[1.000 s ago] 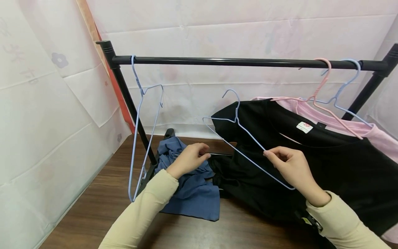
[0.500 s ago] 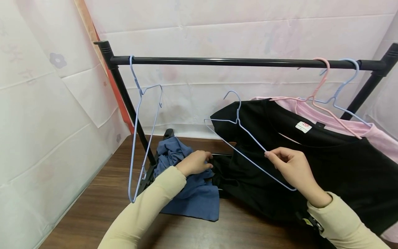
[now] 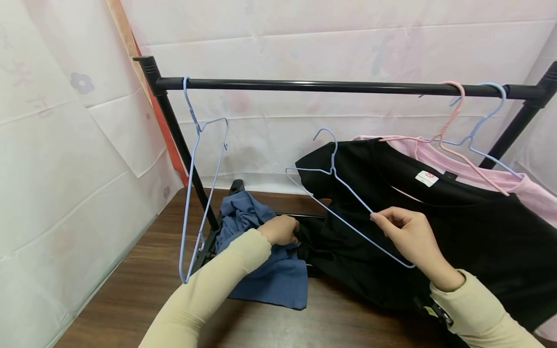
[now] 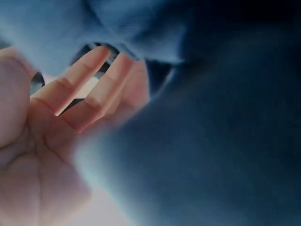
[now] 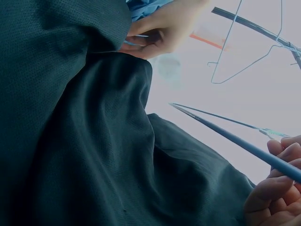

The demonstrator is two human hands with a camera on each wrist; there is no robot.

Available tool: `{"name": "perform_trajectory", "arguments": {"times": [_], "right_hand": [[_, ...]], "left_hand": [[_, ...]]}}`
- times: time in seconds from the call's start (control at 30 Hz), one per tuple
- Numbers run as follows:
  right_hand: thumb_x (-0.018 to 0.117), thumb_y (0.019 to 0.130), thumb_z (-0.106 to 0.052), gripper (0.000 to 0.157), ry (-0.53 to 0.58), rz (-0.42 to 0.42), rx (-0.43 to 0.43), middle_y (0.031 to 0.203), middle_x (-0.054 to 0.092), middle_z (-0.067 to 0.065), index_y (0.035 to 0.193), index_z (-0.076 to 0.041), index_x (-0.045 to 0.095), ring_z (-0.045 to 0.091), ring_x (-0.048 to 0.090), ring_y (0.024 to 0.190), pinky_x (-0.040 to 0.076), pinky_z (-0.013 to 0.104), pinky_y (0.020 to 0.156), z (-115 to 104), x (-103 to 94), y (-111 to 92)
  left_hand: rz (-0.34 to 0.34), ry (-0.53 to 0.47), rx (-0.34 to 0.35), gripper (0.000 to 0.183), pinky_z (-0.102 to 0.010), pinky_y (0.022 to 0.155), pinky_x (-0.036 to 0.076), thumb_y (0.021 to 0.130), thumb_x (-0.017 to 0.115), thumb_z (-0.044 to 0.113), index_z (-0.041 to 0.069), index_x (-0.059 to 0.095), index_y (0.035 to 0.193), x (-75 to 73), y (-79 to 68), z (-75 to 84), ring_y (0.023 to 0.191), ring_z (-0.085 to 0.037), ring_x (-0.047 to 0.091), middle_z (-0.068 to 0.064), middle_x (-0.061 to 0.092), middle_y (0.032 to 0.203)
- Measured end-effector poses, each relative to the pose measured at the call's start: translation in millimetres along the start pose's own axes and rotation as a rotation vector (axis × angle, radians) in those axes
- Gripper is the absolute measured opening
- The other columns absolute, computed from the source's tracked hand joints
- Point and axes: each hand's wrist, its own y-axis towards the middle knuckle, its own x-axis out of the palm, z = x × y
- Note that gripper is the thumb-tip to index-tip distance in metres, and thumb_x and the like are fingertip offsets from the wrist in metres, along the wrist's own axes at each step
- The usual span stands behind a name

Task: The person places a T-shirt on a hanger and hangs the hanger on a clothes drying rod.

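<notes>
My right hand pinches the sloping arm of a light blue wire hanger and holds it up in front of a black shirt that lies over the table. In the right wrist view the hanger runs into the right hand above the black shirt. My left hand is low at the shirt's left edge, beside a crumpled blue garment. Its fingers curl on the shirt's edge. The left wrist view is mostly palm and dark cloth.
A black clothes rail spans the view on two slanted posts. An empty light blue hanger hangs at its left end. A pink hanger and a blue hanger hang at the right above a pink shirt. Brown wooden table below.
My left hand has dropped from near the hanger's lower wire down to the black shirt's edge by the blue garment. The right hand and hanger have barely moved.
</notes>
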Motion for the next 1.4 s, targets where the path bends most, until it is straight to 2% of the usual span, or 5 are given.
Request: {"name": "perform_trajectory", "arguments": {"times": [0.3,0.5,0.77,1.2,1.4], "right_hand": [[0.070,0.092,-0.021,0.016,0.001,-0.003,0.001,0.054,0.051,-0.012,0.077,-0.015,0.072,0.004,0.042,0.047,0.034,0.023,0.044,0,-0.2,0],[0.070,0.092,-0.021,0.016,-0.008,-0.001,0.005,0.054,0.051,-0.012,0.077,-0.015,0.071,0.004,0.041,0.046,0.034,0.023,0.044,1,-1.3,-1],[0.071,0.091,-0.022,0.017,-0.008,-0.001,0.007,0.053,0.051,-0.012,0.078,-0.011,0.072,0.004,0.041,0.046,0.033,0.023,0.044,4,-3.3,-2],[0.070,0.092,-0.021,0.017,-0.008,-0.017,0.020,0.054,0.051,-0.012,0.081,-0.009,0.073,0.004,0.042,0.047,0.034,0.023,0.044,6,-5.0,-4],[0.070,0.092,-0.022,0.017,-0.018,-0.025,0.024,0.055,0.052,-0.011,0.082,-0.009,0.074,0.004,0.042,0.047,0.034,0.023,0.044,6,-5.4,-5]], "left_hand": [[0.006,0.124,0.004,0.007,-0.031,0.072,0.052,0.086,0.075,0.013,0.012,0.068,0.084,7.4,10.3,-0.3,0.078,-0.016,0.062,-0.002,0.069,0.088],[0.024,0.120,0.038,0.037,-0.026,0.056,0.038,0.092,0.062,0.003,0.015,0.050,0.059,4.0,14.5,-0.7,0.056,-0.013,0.041,0.002,0.047,0.060],[0.103,-0.031,0.057,0.015,-0.036,0.084,0.054,0.092,0.060,0.005,0.009,0.073,0.099,-21.0,14.3,-11.3,0.095,-0.022,0.065,-0.007,0.071,0.104],[0.463,-0.377,0.009,0.014,-0.039,0.083,0.051,0.098,0.058,0.016,0.009,0.069,0.102,-63.0,13.9,-41.0,0.090,-0.024,0.064,-0.009,0.070,0.098],[0.566,-0.415,-0.029,0.019,-0.041,0.087,0.052,0.098,0.058,0.017,0.006,0.069,0.110,-70.7,11.2,-50.9,0.096,-0.027,0.066,-0.011,0.071,0.103]]}}
